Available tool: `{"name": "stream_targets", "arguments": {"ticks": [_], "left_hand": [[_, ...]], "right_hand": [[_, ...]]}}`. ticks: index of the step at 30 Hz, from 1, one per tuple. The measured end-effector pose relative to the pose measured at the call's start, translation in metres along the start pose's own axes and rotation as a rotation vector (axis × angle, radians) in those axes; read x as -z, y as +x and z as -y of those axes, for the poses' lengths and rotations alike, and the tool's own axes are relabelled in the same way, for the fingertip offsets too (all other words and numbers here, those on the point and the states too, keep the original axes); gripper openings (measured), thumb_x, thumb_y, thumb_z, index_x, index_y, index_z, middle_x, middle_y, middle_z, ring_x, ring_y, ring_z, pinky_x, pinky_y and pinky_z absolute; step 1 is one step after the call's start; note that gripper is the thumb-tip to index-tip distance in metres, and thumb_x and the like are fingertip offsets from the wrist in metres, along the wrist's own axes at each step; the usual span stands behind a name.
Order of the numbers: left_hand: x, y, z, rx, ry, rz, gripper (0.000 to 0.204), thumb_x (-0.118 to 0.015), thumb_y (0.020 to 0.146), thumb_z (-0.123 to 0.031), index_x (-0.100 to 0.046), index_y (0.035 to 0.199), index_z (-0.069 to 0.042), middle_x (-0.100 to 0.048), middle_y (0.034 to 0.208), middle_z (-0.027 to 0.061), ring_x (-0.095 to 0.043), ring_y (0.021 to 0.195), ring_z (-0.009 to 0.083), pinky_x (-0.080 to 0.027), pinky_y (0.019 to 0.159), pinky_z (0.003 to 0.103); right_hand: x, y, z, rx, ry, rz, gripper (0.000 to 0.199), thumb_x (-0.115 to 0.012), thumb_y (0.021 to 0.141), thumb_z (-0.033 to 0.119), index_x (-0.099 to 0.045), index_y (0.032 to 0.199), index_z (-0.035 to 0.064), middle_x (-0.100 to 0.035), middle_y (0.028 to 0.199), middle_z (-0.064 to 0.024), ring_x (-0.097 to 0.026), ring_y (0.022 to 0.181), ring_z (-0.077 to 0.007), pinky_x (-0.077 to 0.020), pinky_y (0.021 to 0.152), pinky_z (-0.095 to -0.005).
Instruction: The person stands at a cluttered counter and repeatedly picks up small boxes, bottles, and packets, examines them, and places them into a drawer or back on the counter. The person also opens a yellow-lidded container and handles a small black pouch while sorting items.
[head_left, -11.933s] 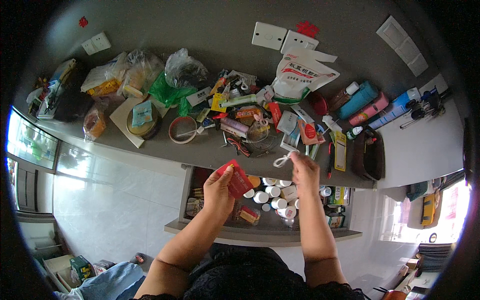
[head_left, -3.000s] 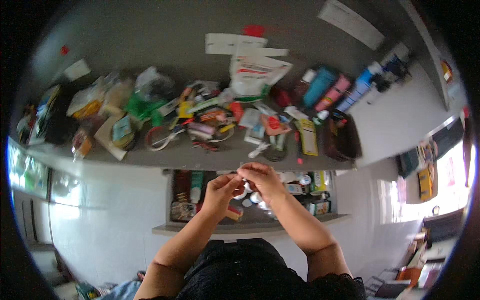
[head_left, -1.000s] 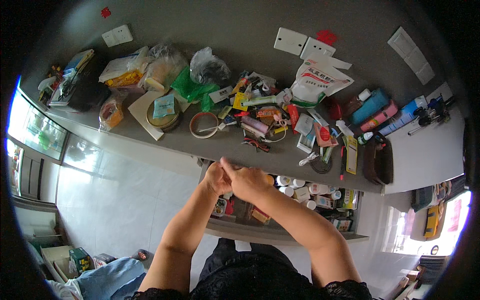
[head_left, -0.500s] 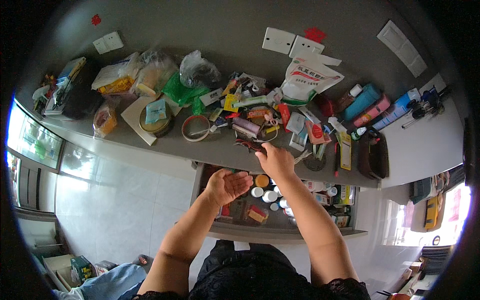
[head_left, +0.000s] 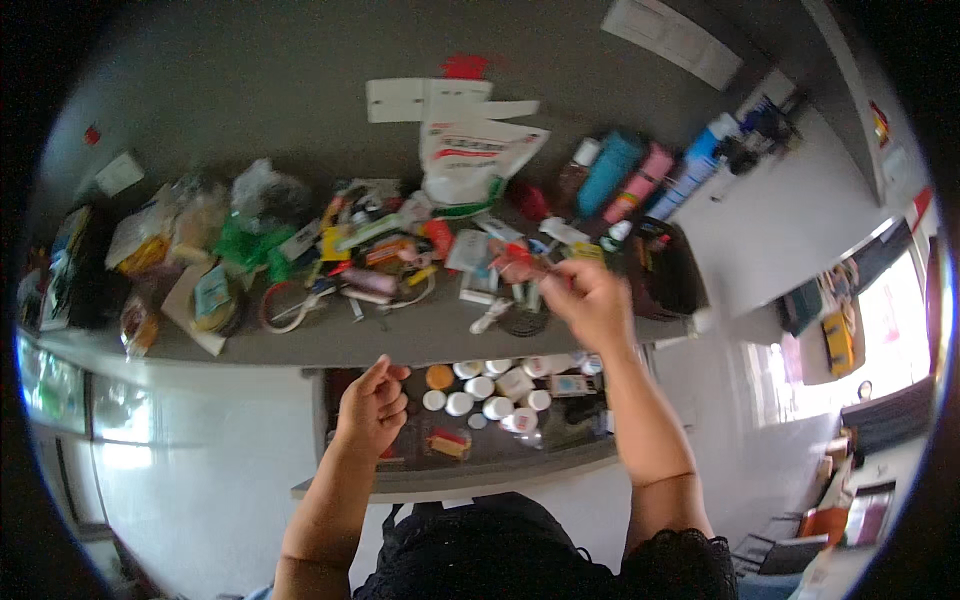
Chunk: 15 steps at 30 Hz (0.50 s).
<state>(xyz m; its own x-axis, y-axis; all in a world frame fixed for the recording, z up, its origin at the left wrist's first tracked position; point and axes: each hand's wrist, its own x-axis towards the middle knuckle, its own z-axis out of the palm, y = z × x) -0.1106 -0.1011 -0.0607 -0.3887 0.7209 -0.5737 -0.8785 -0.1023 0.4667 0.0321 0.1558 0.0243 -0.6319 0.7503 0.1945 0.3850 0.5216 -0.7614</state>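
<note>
My right hand (head_left: 595,300) is raised over the right part of the cluttered counter. Its fingers are pinched on a small dark red object (head_left: 528,264), smeared by motion, so its kind is unclear. Small boxes and packets lie just left of it, with a white cable (head_left: 490,317) and a dark coil (head_left: 525,321) below. My left hand (head_left: 372,405) hovers over the left side of the open drawer, fingers curled in and nothing visible in them. White-capped bottles (head_left: 497,407) and an orange-lidded one (head_left: 439,377) stand in the drawer to its right.
Across the counter (head_left: 300,347) lie a tape roll (head_left: 285,306), plastic bags (head_left: 268,195) and a white pouch (head_left: 475,165). Spray cans and bottles (head_left: 610,175) stand at the back right, beside a dark basket (head_left: 668,270). The drawer front (head_left: 480,485) juts toward my body.
My right hand has lifted from the counter's front edge and moved right with the dark red object. My left hand has gone from flat to curled. The view has shifted right.
</note>
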Motion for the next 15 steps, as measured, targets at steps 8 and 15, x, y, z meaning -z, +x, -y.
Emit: {"name": "stream_targets", "arguments": {"ticks": [8,15], "left_hand": [[-0.032,0.024,0.037,0.067,0.050,-0.131,0.029,-0.054,0.088,-0.034,-0.058,0.078,-0.006,-0.026,0.046,-0.0067,-0.024,0.040,0.0063,-0.016,0.038,0.022],[-0.039,0.032,0.054,0.044,0.010,-0.192,0.028,-0.055,0.087,-0.033,-0.058,0.079,-0.006,-0.027,0.046,-0.0067,-0.024,0.039,0.0062,-0.016,0.037,0.022]], "right_hand": [[0.195,0.098,-0.171,0.036,-0.785,-0.400,0.032,-0.068,0.071,0.033,-0.067,0.086,0.0050,-0.065,0.079,-0.0168,-0.063,0.074,-0.0323,-0.0494,0.066,-0.0394],[0.174,0.130,-0.190,-0.124,-0.743,-0.102,0.031,-0.069,0.066,0.033,-0.068,0.076,0.0043,-0.064,0.075,-0.0182,-0.063,0.073,-0.0322,-0.0492,0.068,-0.0390]]}}
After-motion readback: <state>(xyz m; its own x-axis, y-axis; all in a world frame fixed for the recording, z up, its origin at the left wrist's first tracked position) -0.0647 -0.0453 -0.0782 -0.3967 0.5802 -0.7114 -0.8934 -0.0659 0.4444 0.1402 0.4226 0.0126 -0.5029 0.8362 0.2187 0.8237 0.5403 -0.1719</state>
